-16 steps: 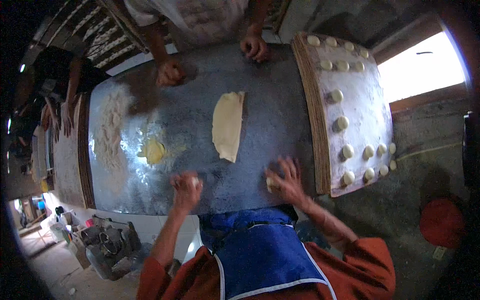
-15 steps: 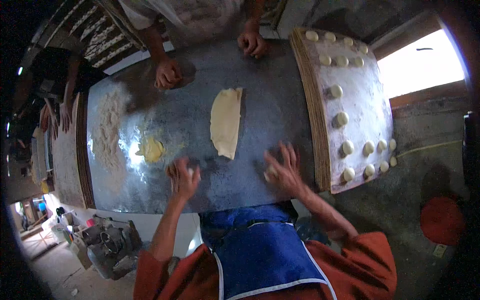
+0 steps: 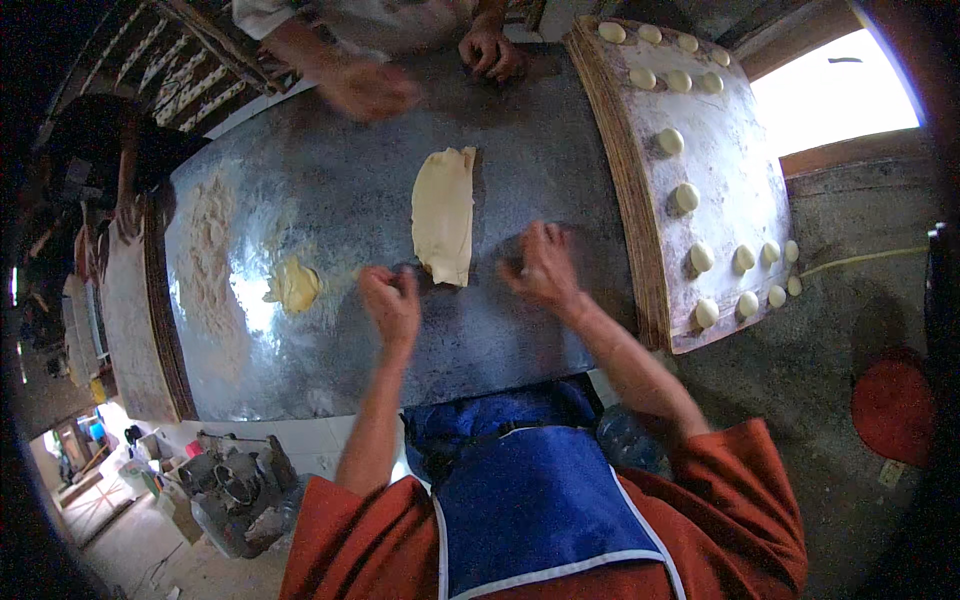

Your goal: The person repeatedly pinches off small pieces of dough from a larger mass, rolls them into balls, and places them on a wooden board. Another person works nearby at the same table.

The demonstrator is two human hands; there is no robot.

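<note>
Both hands have moved up the metal worktop (image 3: 330,350) since a moment ago and now flank the near end of the folded dough sheet (image 3: 444,214). The left hand (image 3: 392,302) is loosely curled, fingertips close to the sheet's lower corner, gripping nothing I can make out. The right hand (image 3: 540,268) is spread flat, just beside the dough. A small dough lump (image 3: 295,285) sits left, near scattered flour (image 3: 208,262). Across the worktop, another person's hands (image 3: 370,88) work.
</note>
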